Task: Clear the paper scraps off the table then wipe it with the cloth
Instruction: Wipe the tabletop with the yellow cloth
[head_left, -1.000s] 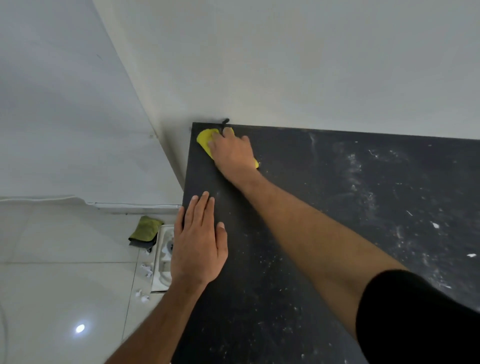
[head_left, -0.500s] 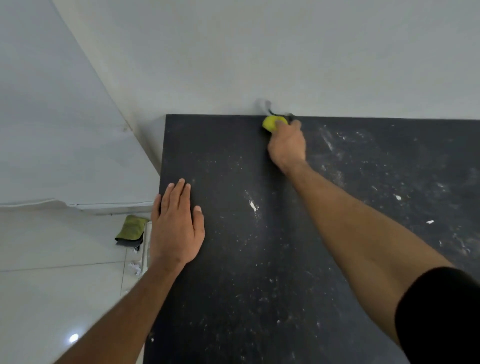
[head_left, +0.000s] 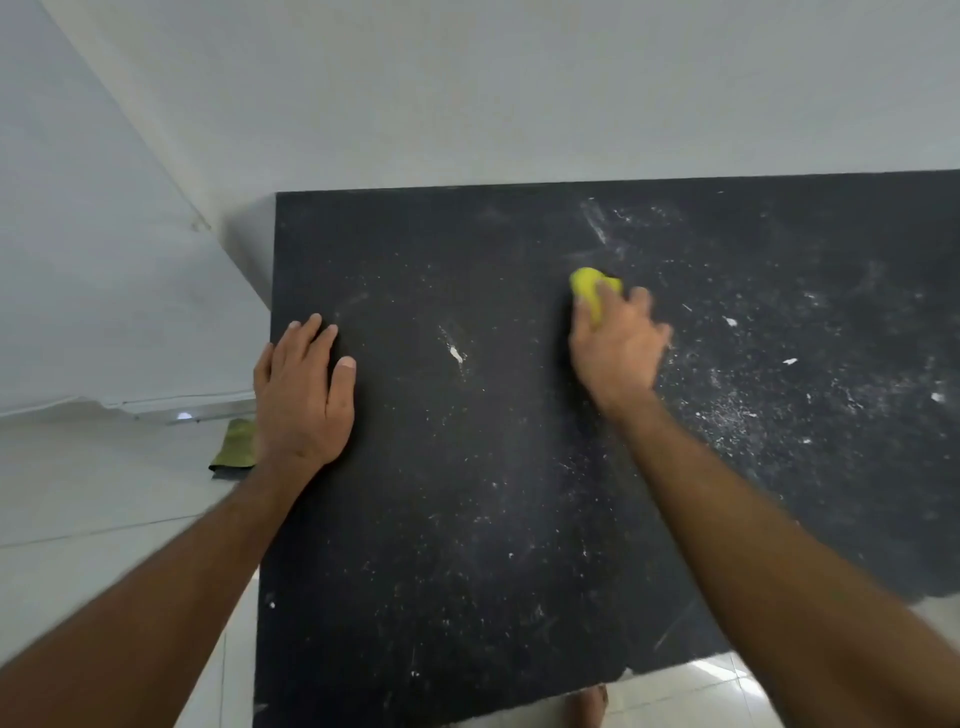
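Bunched and bright yellow, the cloth sat under the right hand's curled fingers, orientation unclear; the left hand lay flat on the table, fingers together.

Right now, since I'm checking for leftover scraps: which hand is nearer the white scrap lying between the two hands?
Left, narrowly. The left hand rests flat just left of the white scrap; the right hand, gripping the yellow cloth, is slightly farther on its right.

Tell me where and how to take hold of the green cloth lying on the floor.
Pinch the green cloth at its upper folded layer, coming from above and from the left, since the table edge and the left hand block its right side. It lies flat and folded, so one grip likely lifts it.
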